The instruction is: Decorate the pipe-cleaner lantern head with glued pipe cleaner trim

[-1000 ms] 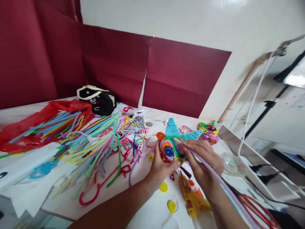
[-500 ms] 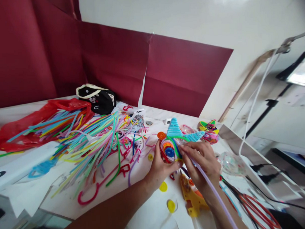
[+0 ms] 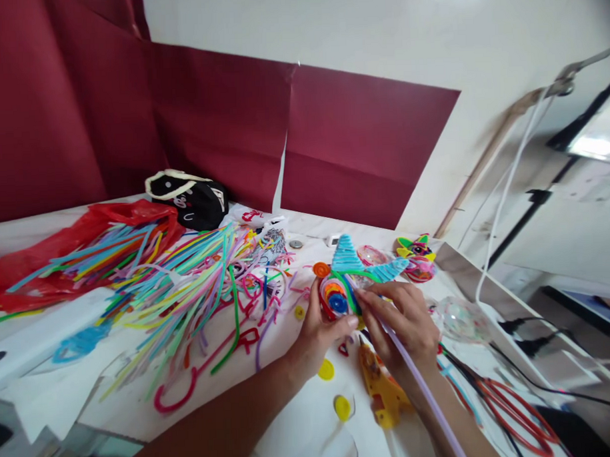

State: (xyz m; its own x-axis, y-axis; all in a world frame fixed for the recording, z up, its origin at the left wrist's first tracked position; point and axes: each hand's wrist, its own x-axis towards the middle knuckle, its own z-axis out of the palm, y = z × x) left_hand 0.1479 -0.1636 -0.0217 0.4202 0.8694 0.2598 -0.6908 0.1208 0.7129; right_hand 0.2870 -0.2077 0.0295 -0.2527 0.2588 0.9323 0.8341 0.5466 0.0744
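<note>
Over the white desk (image 3: 310, 229), my left hand (image 3: 319, 331) pinches the craft (image 3: 337, 302) by its edge, my right hand (image 3: 404, 324) a lilac strip (image 3: 421, 379); both seem light, bendable, best held edgewise.

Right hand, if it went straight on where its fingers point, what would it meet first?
The craft, held by the left hand. The right hand's fingertips seem to be at its edge, though depth there is hard to judge.

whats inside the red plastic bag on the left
The red plastic bag holds a bundle of coloured strips, with light blue, orange and yellow among them, some ends sticking out. Anything deeper, beneath the strips or behind the crumpled plastic, is covered and cannot be seen.
</note>
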